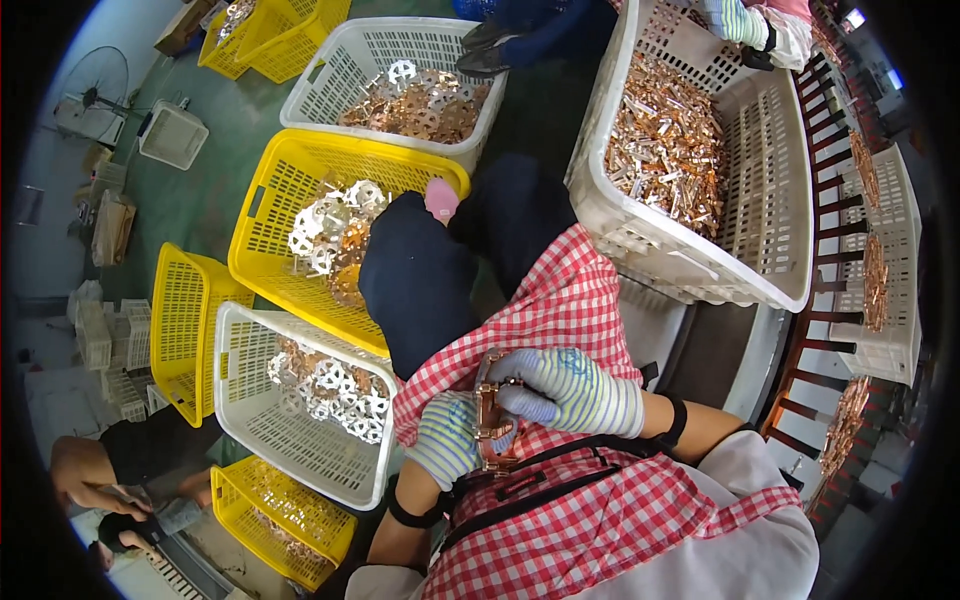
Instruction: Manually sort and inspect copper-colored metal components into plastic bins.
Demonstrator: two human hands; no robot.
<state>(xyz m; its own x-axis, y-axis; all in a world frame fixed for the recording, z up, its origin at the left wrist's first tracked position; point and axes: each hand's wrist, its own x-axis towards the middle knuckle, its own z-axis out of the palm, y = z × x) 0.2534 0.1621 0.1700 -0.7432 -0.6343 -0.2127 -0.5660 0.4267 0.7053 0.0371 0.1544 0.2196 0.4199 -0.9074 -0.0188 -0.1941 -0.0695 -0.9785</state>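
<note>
Both hands wear striped knit gloves and meet in front of the red checked apron (590, 290). Between them is a copper-coloured metal part (490, 425), long and narrow with raised bits along it. My left hand (445, 437) is closed around its lower left side, some fingers hidden behind the part. From the right, my right hand (580, 392) pinches its upper end with thumb and fingers. Right of my knees, a large white crate (745, 190) holds a heap of small copper-coloured metal pieces (665, 140).
Left of my legs, a yellow crate (290, 160) and a white crate (240, 400) hold silvery cut-out metal plates (335, 395). Another white crate (345, 45) stands beyond. A co-worker's gloved hand (735, 20) reaches over the large crate. Copper pieces lie along a slatted rack (825, 230) at right.
</note>
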